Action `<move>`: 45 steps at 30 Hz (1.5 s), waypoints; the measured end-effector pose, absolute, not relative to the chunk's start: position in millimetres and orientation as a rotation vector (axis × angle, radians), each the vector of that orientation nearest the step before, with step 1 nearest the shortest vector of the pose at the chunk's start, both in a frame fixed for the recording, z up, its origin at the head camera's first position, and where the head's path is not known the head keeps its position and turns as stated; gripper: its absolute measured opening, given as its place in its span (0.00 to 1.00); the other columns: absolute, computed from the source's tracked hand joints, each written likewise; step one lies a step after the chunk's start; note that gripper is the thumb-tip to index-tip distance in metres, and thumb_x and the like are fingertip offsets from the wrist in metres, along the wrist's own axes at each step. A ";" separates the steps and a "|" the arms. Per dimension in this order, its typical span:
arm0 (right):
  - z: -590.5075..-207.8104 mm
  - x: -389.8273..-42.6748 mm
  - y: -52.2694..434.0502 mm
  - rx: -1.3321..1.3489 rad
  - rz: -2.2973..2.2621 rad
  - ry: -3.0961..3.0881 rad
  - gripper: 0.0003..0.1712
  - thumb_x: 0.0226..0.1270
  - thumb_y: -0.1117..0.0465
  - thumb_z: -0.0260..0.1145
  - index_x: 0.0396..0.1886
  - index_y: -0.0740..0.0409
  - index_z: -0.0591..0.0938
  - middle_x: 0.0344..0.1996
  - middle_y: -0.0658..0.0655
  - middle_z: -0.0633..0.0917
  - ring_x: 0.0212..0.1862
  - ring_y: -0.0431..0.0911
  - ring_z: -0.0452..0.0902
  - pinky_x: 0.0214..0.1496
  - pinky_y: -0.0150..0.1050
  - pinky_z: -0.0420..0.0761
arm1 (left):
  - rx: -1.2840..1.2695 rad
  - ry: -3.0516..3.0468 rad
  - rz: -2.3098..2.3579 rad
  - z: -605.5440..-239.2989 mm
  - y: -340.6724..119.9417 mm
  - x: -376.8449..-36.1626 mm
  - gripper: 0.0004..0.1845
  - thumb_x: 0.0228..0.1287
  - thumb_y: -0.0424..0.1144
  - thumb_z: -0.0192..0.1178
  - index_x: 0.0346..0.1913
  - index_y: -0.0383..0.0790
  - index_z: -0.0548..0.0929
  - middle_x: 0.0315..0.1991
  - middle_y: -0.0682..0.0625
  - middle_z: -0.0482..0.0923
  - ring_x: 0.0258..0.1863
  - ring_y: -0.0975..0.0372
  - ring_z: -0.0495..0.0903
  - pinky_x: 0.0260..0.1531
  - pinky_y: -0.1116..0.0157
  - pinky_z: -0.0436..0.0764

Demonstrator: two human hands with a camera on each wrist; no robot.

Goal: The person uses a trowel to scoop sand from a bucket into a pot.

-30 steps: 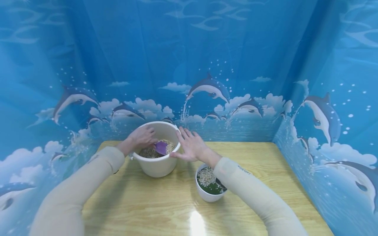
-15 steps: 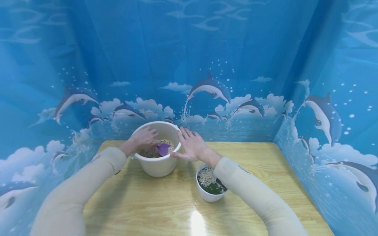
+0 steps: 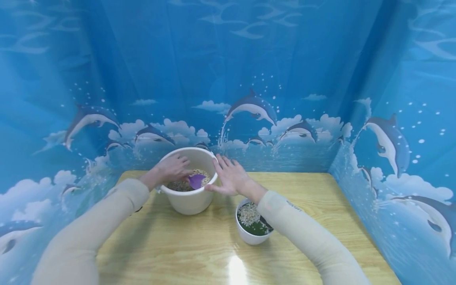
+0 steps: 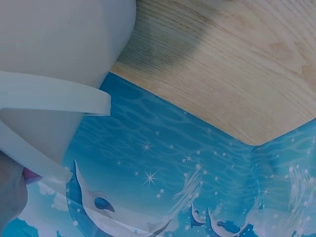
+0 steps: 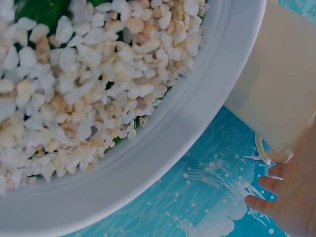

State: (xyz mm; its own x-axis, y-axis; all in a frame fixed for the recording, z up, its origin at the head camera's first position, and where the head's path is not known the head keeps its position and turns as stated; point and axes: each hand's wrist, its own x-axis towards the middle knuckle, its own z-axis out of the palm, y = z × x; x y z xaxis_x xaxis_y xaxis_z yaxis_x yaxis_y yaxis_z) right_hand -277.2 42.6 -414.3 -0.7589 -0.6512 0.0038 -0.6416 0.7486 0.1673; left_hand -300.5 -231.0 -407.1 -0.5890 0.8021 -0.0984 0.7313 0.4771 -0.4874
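A purple scoop (image 3: 195,181) is held by the left hand (image 3: 173,168) inside the bucket (image 3: 189,200), over the gravel, seemingly pinched at its handle. The right hand (image 3: 229,177), fingers straight, is pressed against the bucket's rim at 3 o'clock. A small pot (image 3: 251,233) is set at 5 o'clock on the tabletop (image 3: 178,253).

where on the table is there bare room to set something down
Bare wood lies along the near edge of the table, and right of the small pot. It is crowded at the far left, where both hands meet the bucket.
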 end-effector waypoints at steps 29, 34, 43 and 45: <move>-414.6 -276.9 41.5 1.051 -0.213 -2.891 0.66 0.70 0.15 0.38 0.87 0.61 0.44 0.86 0.67 0.51 0.85 0.62 0.55 0.81 0.61 0.66 | -1.373 -2.621 0.692 -395.2 -238.4 -298.1 0.17 0.78 0.60 0.55 0.49 0.52 0.85 0.45 0.47 0.85 0.49 0.54 0.80 0.53 0.54 0.83; -414.9 -276.9 41.1 1.043 -0.210 -2.896 0.66 0.70 0.15 0.38 0.87 0.61 0.44 0.86 0.67 0.51 0.85 0.62 0.55 0.82 0.61 0.65 | -1.363 -2.622 0.642 -392.2 -240.8 -298.2 0.18 0.78 0.60 0.55 0.48 0.51 0.85 0.45 0.47 0.84 0.49 0.53 0.80 0.56 0.52 0.83; -415.0 -277.0 41.0 1.039 -0.208 -2.904 0.66 0.70 0.16 0.39 0.87 0.61 0.43 0.86 0.67 0.51 0.85 0.62 0.55 0.82 0.62 0.65 | -1.350 -2.635 0.614 -386.3 -243.4 -296.6 0.17 0.78 0.58 0.56 0.49 0.50 0.85 0.45 0.46 0.83 0.50 0.52 0.79 0.56 0.50 0.83; -415.0 -277.3 41.1 1.039 -0.206 -2.905 0.66 0.70 0.16 0.39 0.87 0.61 0.43 0.86 0.67 0.51 0.85 0.62 0.55 0.82 0.62 0.64 | -1.345 -2.634 0.611 -385.7 -244.5 -296.2 0.17 0.78 0.58 0.56 0.49 0.51 0.85 0.46 0.46 0.84 0.50 0.53 0.79 0.55 0.51 0.83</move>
State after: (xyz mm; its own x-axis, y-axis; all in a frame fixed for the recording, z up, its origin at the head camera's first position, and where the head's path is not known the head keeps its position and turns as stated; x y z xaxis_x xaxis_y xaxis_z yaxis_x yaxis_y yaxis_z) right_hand -277.3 41.1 -415.0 -0.7731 -0.6343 0.0021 -0.6276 0.7655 0.1417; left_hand -296.2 -244.5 -385.7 -0.5973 0.7986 -0.0738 0.7496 0.5232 -0.4054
